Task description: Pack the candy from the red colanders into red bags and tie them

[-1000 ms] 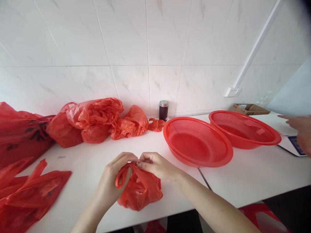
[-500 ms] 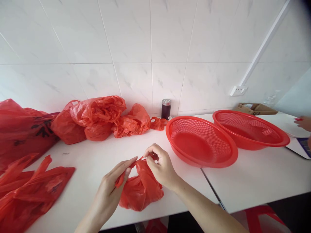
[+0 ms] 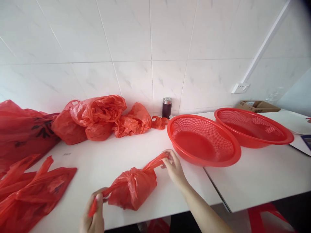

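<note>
L hand [image 3: 97, 216], R hand [image 3: 175, 167] hold red bag [image 3: 136, 191] by opp. handles [image 3: 154, 163].

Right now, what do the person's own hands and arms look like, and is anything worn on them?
The left hand and right hand are bare, with no gloves. The right forearm shows no sleeve, watch or bracelet as far as the frame edge. The left forearm is out of view.

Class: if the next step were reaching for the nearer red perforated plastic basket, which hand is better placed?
Probably the right hand: it is nearer that basket; the left hand is beyond the red plastic bag they both hold.
</note>
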